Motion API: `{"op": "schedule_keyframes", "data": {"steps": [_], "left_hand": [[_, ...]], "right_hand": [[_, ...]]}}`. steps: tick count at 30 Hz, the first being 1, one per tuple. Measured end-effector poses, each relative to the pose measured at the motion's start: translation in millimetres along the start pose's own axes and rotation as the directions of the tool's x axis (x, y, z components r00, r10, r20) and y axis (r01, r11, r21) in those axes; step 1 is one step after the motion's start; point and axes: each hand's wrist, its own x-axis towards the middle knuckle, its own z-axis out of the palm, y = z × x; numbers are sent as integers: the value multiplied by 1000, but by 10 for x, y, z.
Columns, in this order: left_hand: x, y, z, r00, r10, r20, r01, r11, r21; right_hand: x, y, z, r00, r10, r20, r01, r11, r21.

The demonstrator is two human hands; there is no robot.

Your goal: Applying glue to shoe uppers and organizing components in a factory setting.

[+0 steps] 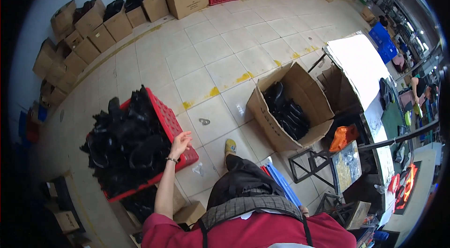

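Observation:
My left hand point(180, 145), a bracelet at its wrist, is held out over the near right corner of a red plastic crate point(171, 121). Its fingers are apart and nothing shows in them. Black shoe-like pieces point(129, 140) are heaped above the crate's rim. Low at my right side, only a small part of my right hand point(304, 211) shows, at the end of a long blue flat thing point(287, 185) with a red edge beside it. My body and sleeve hide most of that hand, so its grip is unclear.
An open cardboard box point(267, 124) holding black shoe-like pieces stands ahead to the right. Beyond it is a white-topped worktable point(358, 63); a metal-framed stool point(347, 168) and an orange bag point(343, 138) are nearer. Cartons point(187, 0) and red crates line the wall. Another person point(417, 88) is far right.

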Motion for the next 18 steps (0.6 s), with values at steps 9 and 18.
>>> {"op": "schedule_keyframes", "data": {"steps": [9,18], "left_hand": [[1480,83,-1184,868,-492,-62,488,870,-70],[3764,412,-2060,766,-638,-75,637,770,-45]], "right_hand": [[-1450,-2266,1306,999,-12,35,7,991,132],[-2868,-4523,2713,999,-41,11,36,966,256]]}}
